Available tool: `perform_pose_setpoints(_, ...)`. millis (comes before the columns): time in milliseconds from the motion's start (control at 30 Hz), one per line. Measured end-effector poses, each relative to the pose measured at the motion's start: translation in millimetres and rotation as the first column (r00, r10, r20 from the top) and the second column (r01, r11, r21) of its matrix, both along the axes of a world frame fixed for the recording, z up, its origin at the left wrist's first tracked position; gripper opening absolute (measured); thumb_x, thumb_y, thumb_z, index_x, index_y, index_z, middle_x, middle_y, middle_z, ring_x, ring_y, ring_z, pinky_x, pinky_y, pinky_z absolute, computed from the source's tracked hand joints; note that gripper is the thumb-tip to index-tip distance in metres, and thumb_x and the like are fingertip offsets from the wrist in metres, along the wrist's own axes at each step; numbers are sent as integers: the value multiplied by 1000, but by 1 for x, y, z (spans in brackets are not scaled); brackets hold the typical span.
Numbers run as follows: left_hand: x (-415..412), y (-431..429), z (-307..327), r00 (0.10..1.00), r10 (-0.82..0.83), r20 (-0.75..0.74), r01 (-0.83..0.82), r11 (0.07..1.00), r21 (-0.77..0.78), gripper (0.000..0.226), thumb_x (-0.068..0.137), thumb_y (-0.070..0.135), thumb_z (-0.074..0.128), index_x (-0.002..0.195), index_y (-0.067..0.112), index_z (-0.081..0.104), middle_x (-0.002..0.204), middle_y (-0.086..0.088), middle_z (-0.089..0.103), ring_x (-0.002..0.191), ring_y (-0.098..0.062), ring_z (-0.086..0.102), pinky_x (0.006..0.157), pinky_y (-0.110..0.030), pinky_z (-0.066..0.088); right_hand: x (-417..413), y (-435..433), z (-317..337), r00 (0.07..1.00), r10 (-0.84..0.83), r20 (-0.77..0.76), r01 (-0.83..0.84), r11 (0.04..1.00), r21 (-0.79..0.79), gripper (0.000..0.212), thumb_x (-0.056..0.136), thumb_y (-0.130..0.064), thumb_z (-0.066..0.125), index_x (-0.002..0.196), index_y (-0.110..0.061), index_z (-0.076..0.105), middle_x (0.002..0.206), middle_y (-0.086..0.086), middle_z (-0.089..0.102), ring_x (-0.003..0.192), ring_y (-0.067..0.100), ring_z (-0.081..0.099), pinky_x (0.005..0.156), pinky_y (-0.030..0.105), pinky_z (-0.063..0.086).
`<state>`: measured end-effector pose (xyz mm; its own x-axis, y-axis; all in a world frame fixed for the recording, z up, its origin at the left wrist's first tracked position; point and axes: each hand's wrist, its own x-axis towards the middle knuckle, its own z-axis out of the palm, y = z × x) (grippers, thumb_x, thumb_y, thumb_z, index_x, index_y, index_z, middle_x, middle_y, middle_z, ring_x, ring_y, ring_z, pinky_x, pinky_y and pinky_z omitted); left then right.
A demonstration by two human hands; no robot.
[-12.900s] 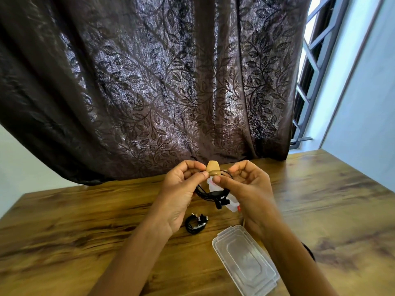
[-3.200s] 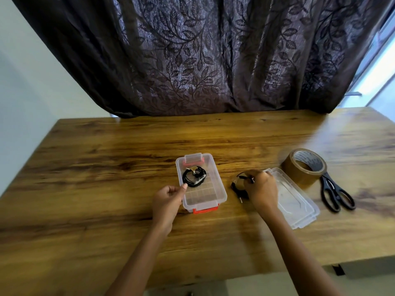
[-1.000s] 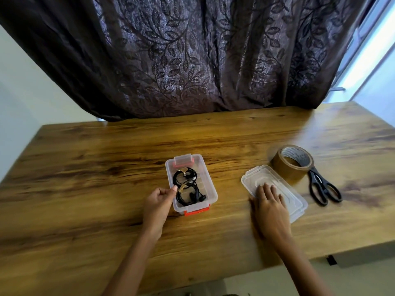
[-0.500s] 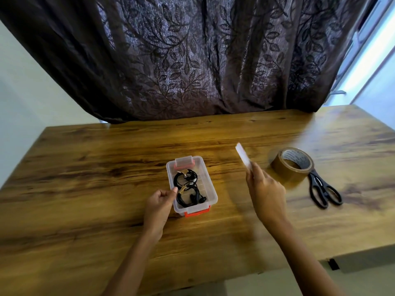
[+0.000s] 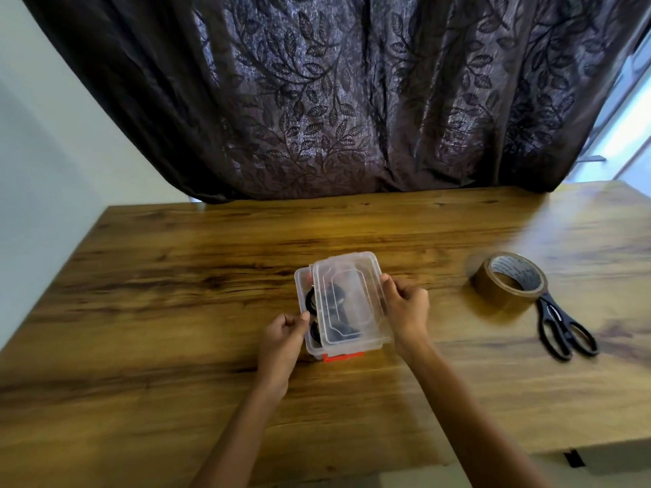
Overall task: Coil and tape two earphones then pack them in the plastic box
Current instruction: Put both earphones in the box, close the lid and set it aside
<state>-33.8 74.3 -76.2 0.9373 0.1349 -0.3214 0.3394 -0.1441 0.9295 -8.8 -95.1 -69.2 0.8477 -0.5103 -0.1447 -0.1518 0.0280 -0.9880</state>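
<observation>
A clear plastic box [image 5: 303, 287] with an orange latch [image 5: 343, 358] stands mid-table. Two coiled black earphones [image 5: 314, 311] lie inside it, partly veiled by the clear lid [image 5: 347, 297]. The lid rests on top of the box, shifted to the right so the box's left strip stays uncovered. My right hand [image 5: 407, 313] grips the lid's right edge. My left hand [image 5: 283, 334] pinches the box's left wall near the front corner.
A roll of brown tape [image 5: 507, 288] sits to the right on the wooden table [image 5: 176, 311], with black scissors [image 5: 563, 329] just beyond it. A dark leaf-patterned curtain [image 5: 334, 100] hangs behind the table's far edge.
My right hand lifted the lid from the table beside the tape and brought it left onto the box. My left hand stayed at the box's left side.
</observation>
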Motion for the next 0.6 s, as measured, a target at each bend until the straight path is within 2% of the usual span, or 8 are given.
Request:
perform_pose_setpoints(67,1,1,-2,1000,-13,-4,13,1000,-2,24,90,33,54,88,9,59,90,-8,69,87,-24,65,82,-44,53,1,2,-4,999,-1,-50,-1,999,-48,30,92,-23,55,64,-19,64,54,-8,55,52,7,46,48,21,36)
perform_pose_setpoints(133,1,1,-1,1000,-18,-2,18,1000,6,24,90,33,53,89,9,59,93,-10,69,91,-27,65,87,-49,52,3,5,-9,997,27,-71,-31,998,-57,27,92,-25,54,68,-19,65,57,-8,55,54,7,46,48,21,36)
perform_pose_setpoints(233,0,2,-1,999,-25,25,24,999,45,24,92,32,49,87,11,59,92,-12,69,91,-30,65,84,-48,52,6,12,-12,995,50,-87,-57,996,-75,21,94,-24,52,81,-15,66,62,-7,54,56,6,46,46,17,36)
perform_pose_setpoints(333,1,2,3,999,-26,39,26,1000,11,22,95,33,43,87,19,58,88,0,67,83,-14,65,71,-33,55,8,16,-11,996,46,-74,-54,992,-115,25,94,-21,51,72,-15,62,60,-6,52,53,6,45,40,7,34)
perform_pose_setpoints(367,1,2,5,999,-31,38,31,999,7,22,95,35,43,86,21,58,87,2,67,82,-11,65,70,-30,54,9,17,-12,995,53,-80,-63,990,-125,24,95,-21,50,75,-14,63,63,-4,55,55,7,47,41,6,36)
perform_pose_setpoints(433,3,1,7,998,-50,32,49,998,46,24,92,37,48,83,17,58,85,-4,68,81,-17,66,74,-37,56,10,21,-13,993,66,-101,-79,988,-131,22,94,-23,50,91,-10,68,79,1,64,69,11,57,57,15,47)
perform_pose_setpoints(500,4,1,8,997,-67,39,63,992,106,28,89,36,54,79,10,58,83,-13,68,82,-27,66,78,-44,55,10,24,-16,992,58,-116,-72,990,-120,25,94,-25,50,105,-11,66,95,4,67,87,16,62,76,32,54)
perform_pose_setpoints(600,7,2,5,996,-68,51,62,990,127,32,88,34,58,80,3,59,84,-20,67,82,-34,66,74,-45,55,10,23,-18,990,78,-121,-94,987,-129,27,94,-28,49,113,-13,63,105,5,66,95,19,61,84,39,54)
